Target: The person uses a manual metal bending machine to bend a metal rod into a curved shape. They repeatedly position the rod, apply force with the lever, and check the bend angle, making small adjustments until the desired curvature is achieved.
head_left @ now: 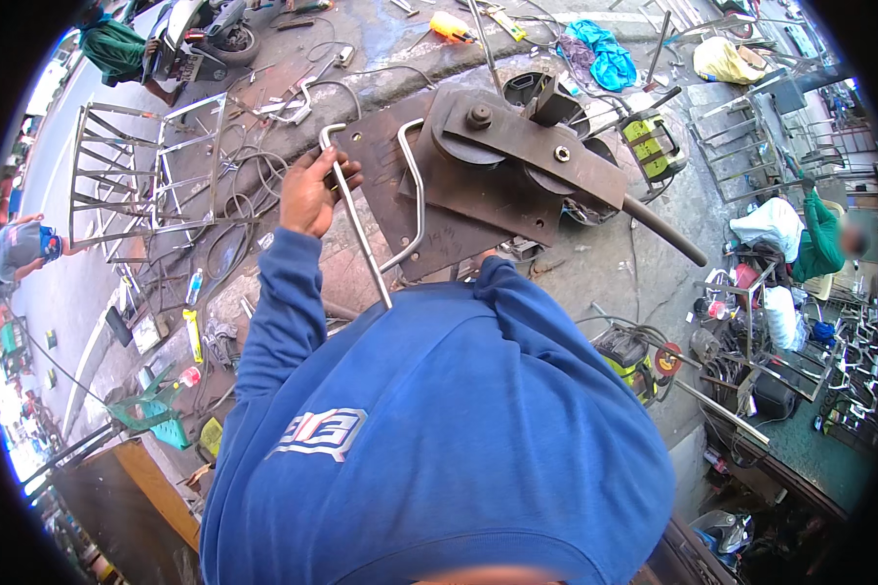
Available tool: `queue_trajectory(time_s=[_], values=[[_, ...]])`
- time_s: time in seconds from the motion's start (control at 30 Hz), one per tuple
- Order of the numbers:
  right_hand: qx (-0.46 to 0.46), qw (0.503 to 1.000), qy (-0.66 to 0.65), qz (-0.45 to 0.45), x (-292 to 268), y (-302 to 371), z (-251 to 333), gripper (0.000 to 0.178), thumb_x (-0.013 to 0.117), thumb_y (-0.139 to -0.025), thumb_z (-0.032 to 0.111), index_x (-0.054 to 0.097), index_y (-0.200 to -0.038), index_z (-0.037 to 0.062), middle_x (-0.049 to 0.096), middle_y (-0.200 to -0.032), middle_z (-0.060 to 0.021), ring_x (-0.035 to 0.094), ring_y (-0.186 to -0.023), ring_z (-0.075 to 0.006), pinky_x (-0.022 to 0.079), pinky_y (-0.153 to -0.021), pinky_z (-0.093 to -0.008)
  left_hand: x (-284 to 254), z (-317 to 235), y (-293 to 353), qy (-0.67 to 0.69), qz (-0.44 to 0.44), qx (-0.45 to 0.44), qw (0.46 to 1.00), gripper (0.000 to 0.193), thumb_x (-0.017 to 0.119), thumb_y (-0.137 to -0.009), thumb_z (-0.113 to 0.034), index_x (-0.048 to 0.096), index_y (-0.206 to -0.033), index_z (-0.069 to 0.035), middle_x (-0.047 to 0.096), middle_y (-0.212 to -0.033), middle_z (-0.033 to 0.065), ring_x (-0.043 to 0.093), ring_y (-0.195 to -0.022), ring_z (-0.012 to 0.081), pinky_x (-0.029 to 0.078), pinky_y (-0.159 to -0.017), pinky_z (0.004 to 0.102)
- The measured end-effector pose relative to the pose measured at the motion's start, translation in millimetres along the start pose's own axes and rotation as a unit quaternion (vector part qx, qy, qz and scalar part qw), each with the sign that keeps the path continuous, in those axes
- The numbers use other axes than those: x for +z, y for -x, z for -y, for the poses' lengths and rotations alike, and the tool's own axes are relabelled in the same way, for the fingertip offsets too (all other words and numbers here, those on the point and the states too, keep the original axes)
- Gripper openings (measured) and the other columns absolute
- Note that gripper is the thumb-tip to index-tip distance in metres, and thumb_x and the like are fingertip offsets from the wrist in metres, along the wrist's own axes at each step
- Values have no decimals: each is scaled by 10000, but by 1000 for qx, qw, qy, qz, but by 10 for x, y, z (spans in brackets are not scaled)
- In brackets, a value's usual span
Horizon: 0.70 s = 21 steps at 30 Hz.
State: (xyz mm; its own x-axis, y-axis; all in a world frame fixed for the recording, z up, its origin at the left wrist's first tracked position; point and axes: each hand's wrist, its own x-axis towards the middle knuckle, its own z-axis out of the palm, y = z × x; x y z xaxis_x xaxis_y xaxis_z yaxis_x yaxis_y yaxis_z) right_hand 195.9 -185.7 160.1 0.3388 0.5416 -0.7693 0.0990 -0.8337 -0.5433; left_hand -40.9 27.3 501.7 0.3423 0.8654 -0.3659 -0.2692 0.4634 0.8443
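Observation:
My left hand [308,192] is closed around a thin steel rod [363,239] with a hooked upper end. The rod slants down toward my blue shirt, where its lower end meets the shirt's edge. Beside it, a second bent steel rod [419,190] lies on a brown steel plate [376,146]. On that plate stands a heavy rod bender [527,141] with round dies, a bolted arm and a long bar handle [665,230] reaching right. Only a bit of my right hand [486,256] shows at the plate's near edge; its fingers are hidden by my sleeve and shirt.
Welded metal frames [146,180] stand at the left, with cables [249,185] on the ground. A yellow-green machine [651,146] sits right of the bender; a blue cloth [610,54] lies beyond. A person in green [818,234] sits at the right; another [117,49] is beside a motorcycle [205,39].

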Motion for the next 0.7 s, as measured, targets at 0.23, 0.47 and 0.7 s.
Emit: queue_trajectory(time_s=[0.23, 0.47, 0.7], values=[[-3, 1000, -6, -14, -240, 197, 28, 323, 587, -830, 293, 635, -1064, 75, 653, -938, -82, 606, -770, -214, 498, -683, -405, 247, 241, -318, 37, 20, -71, 997, 183, 536, -935, -167, 546, -1031, -11, 570, -902, 97, 594, -850, 227, 557, -752, 407], [-117, 992, 30, 20, -679, 1244, 250, 340, 606, -815, 273, 672, -976, -19, 674, -870, -157, 631, -834, -241, 478, -768, -331, 396, 552, -446, 23, 32, -77, 996, 166, 481, -951, -135, 544, -1008, 7, 556, -857, 100, 582, -787, 223, 557, -764, 456], [-313, 936, -123, 107, -846, 2527, 1364, 320, 521, -936, 253, 572, -1126, 1, 613, -775, -60, 569, -711, -136, 465, -661, -288, 511, 661, -493, 8, -6, -74, 997, 195, 445, -962, -133, 539, -999, 33, 551, -889, 126, 580, -756, 215, 578, -700, 419]])
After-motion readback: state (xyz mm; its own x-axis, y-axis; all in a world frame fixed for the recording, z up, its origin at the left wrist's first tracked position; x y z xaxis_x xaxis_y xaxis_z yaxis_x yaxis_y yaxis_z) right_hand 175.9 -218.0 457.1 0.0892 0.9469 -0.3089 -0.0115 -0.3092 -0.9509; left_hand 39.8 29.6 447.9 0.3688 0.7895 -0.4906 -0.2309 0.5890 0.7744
